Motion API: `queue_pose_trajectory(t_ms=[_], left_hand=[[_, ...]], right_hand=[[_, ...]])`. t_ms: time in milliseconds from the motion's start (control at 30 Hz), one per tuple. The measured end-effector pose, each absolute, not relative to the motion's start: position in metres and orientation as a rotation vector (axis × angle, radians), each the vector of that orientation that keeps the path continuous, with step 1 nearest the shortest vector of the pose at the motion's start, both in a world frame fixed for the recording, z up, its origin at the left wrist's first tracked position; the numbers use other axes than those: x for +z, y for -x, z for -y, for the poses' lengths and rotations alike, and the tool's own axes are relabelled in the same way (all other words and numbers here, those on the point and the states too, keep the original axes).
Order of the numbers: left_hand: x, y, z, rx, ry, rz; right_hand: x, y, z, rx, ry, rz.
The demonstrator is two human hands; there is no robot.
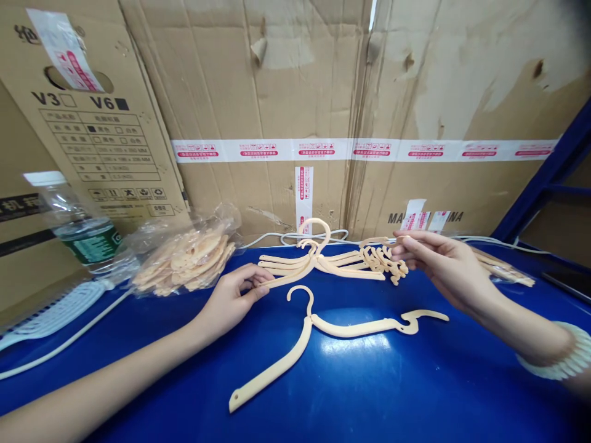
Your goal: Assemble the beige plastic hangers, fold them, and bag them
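Observation:
A beige plastic clothes hanger [351, 328] lies on the blue table in front of me. Its left arm angles down toward me, and a small curved clip piece [409, 321] sits at its right end. Behind it is a stack of similar hangers [344, 261], hooks pointing away. My left hand [240, 289] is closed, thumb and fingers pinching the left tip of a hanger arm in that stack. To the right of the stack lies a pile of small curved pieces [385, 261]. Over this pile my right hand [438, 261] is closed in a pinch on a thin beige curved piece, partly hidden by the fingers.
At left stand a water bottle [83, 227], a clear bag of flat beige pieces [184, 261] and a pale hairbrush [60, 311]. A white cable [69, 341] runs across the table. Cardboard [258, 111] walls the back. Bagged beige strips [503, 267] and a dark flat object [567, 287] lie right.

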State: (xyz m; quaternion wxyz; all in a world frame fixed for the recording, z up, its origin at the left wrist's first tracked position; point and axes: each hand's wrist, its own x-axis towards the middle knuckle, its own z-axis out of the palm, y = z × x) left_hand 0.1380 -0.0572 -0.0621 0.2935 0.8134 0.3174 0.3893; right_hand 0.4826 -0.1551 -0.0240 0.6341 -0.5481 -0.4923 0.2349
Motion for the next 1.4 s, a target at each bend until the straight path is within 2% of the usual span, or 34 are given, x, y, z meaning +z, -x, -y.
queue_pose_trajectory(t_ms=[167,1100,1400], left_hand=[[-0.064,-0.137,0.054,1.091,-2.107,-0.867],[-0.067,-0.137,0.054,1.116,-2.110,-0.872],[-0.067,-0.137,0.056,1.136,-2.124,-0.863]], right_hand=[[-0.030,-0.485,0.153,0.904,1.162,0.889],[-0.039,-0.492,0.150,1.237,1.266,1.116],[-0.039,-0.484,0.153,1.430,1.215,0.877]])
